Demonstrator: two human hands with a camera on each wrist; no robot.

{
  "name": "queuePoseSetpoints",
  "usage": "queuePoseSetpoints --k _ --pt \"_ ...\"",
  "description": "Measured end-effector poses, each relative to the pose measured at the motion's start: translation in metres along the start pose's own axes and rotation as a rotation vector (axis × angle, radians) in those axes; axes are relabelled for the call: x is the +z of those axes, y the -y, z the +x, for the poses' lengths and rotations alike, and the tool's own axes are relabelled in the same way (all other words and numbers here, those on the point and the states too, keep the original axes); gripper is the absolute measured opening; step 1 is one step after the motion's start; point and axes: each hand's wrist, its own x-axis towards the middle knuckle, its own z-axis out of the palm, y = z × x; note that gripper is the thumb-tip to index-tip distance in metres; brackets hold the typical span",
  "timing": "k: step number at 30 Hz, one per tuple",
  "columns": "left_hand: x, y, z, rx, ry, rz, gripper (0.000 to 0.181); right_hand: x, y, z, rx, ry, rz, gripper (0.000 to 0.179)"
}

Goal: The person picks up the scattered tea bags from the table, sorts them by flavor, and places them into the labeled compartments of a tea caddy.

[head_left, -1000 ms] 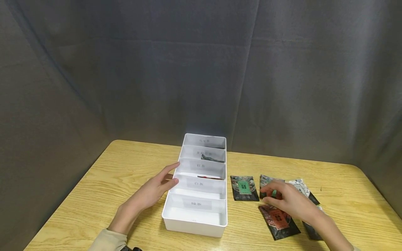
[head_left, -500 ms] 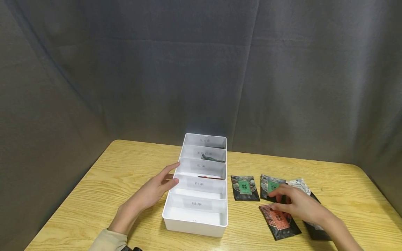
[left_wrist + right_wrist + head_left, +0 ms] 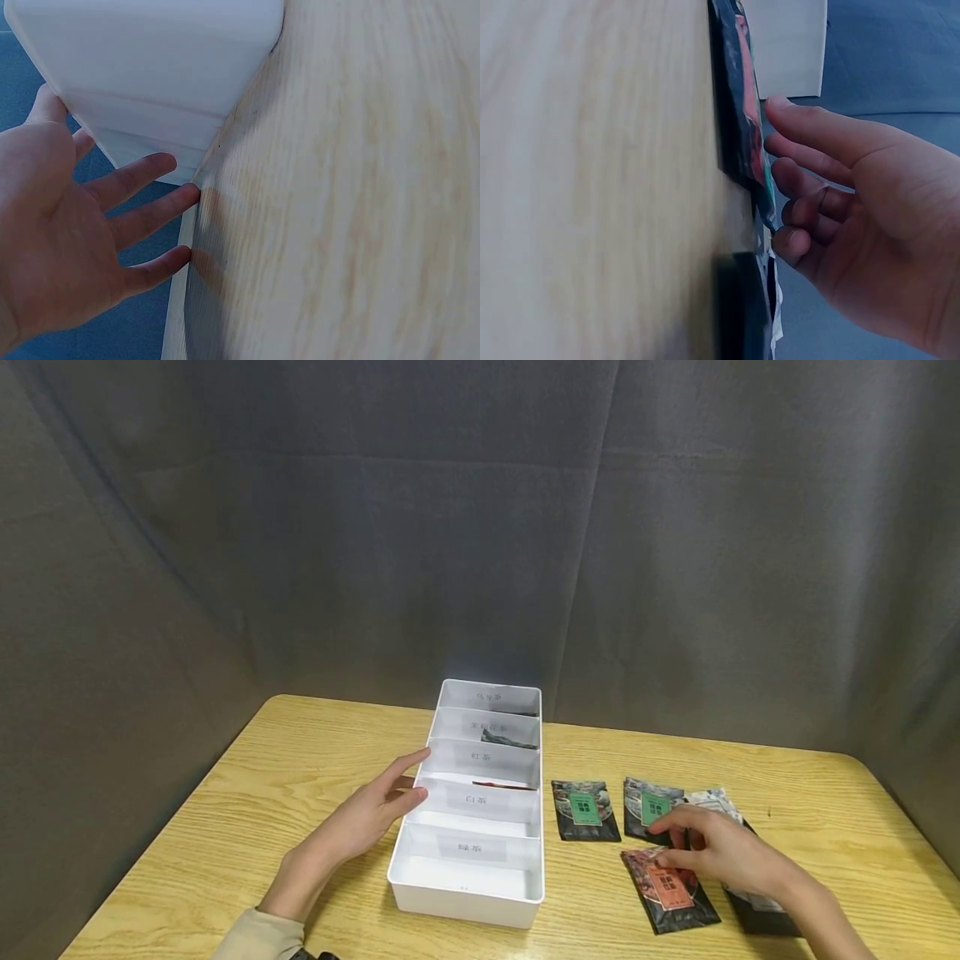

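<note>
My left hand [image 3: 363, 817] rests against the left side of a white divided box [image 3: 465, 906], with thumb and fingertips at its rim. In the left wrist view the fingers of this hand [image 3: 75, 217] are spread beside the box wall [image 3: 150, 60]. My right hand [image 3: 720, 847] hovers low over the tea packets, fingers loosely bent and nothing seen between them. Its thumb overlaps the top of a red-labelled packet [image 3: 671, 893], and its index finger reaches a green-labelled packet [image 3: 645, 802]. In the right wrist view this hand [image 3: 862, 202] is close beside the packet edges [image 3: 742, 112].
Another green-labelled packet [image 3: 587, 810] lies between the box and the others. A white-patterned packet [image 3: 712, 797] and a dark packet [image 3: 761, 917] are partly hidden by my right hand and forearm. Paper labels mark the box compartments; a few packets stand inside. A grey curtain [image 3: 420, 568] hangs behind the table.
My right hand has shifted right and slightly toward me, uncovering more of the middle green-labelled packet and the dark packet. My left hand and the box have stayed in place.
</note>
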Motion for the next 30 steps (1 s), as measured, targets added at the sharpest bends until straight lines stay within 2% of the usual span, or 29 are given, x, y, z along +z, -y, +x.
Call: queuePoseSetpoints --k 7,15,23,30 --pt "0.0005 0.0000 0.0004 0.003 0.000 0.001 0.058 -0.0048 -0.0065 -0.0037 -0.018 0.005 -0.003 0.034" --pt "0.0008 -0.0004 0.0001 -0.002 -0.003 0.009 0.057 -0.0079 -0.0070 -0.0070 0.030 0.041 0.032 0.035" --pt "0.0002 -0.0008 0.0001 0.000 0.001 0.002 0.058 -0.0043 -0.0104 -0.0055 -0.023 0.034 0.004 0.017" --pt "0.0000 0.0004 -0.0004 0.003 0.009 -0.013 0.058 -0.0064 -0.0090 -0.0074 0.024 0.035 0.004 0.026"
